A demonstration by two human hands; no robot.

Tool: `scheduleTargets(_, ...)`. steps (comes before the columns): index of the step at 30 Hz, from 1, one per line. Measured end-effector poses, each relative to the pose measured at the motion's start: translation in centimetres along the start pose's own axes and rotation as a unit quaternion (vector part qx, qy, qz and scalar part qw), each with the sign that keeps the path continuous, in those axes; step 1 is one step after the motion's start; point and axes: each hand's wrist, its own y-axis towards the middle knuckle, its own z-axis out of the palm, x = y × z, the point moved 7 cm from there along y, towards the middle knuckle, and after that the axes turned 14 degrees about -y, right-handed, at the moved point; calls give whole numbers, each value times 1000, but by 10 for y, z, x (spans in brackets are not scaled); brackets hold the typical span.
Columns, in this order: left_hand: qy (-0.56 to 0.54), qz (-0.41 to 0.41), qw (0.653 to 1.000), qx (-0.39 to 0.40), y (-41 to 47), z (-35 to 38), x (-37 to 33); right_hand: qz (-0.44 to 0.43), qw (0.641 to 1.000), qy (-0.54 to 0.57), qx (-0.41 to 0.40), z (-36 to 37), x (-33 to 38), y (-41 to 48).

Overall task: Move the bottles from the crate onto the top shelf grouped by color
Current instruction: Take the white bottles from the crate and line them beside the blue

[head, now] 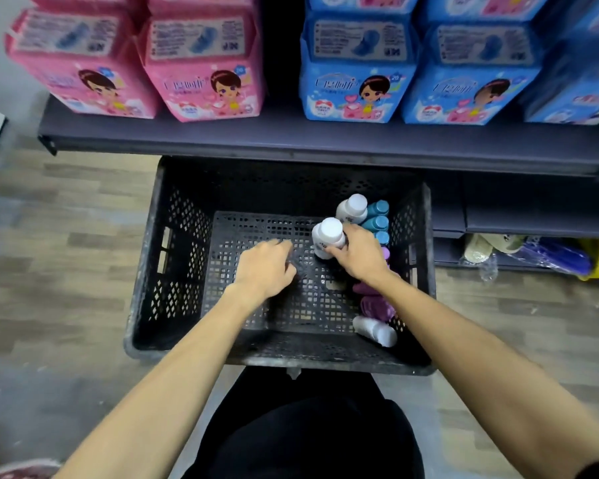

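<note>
A black perforated crate [173, 257] stands on the floor under the shelf. Along its right side are bottles: a white one [352, 207] upright at the back, teal ones [377, 216] beside it, purple ones [374, 302] lower down, and another white bottle [377, 331] lying at the front right. My right hand [358, 254] grips an upright white bottle [328, 235] around its body. My left hand [265, 266] hovers over the crate's bare floor, fingers loosely curled, holding nothing.
A dark shelf [291, 136] above the crate carries pink packs [201, 70] on the left and blue packs [357, 74] on the right. Lower shelves at right hold bagged items [491, 248]. Wood-pattern floor [66, 236] surrounds the crate.
</note>
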Motion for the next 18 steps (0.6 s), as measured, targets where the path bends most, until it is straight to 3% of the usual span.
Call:
scheduleTargets(11,11,63,996,-60,30,-88,-30,-52,995,-29,-83,-115,47,-12)
scheduleTargets(18,51,143,988,-41,33,-158,-67,-89,984,-26,-149,-194,76,-30)
